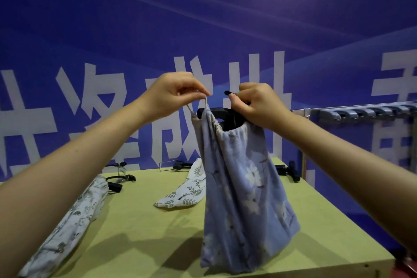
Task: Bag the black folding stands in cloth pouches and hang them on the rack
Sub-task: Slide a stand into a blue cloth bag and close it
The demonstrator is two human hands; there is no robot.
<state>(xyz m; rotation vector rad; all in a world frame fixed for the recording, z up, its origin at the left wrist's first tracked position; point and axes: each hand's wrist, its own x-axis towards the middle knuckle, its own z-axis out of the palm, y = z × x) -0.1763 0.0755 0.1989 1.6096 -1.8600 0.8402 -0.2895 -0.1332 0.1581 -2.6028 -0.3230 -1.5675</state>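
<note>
I hold a blue floral cloth pouch (246, 187) up above the table. A black folding stand (225, 113) sticks out of its gathered mouth. My left hand (173, 92) pinches the pale drawstring loop (198, 104) at the pouch's top left. My right hand (257, 104) grips the right side of the mouth, fingers curled round the cloth and the stand's black tip. The pouch bottom hangs just over the table's near edge.
On the yellow-green table (140, 228) lie a white leaf-print pouch (187, 189), a white floral pouch (74, 216) at left, and several black stands (117, 181) along the far edge (291, 171). A rack with grey hooks (361, 113) stands at right before a blue banner wall.
</note>
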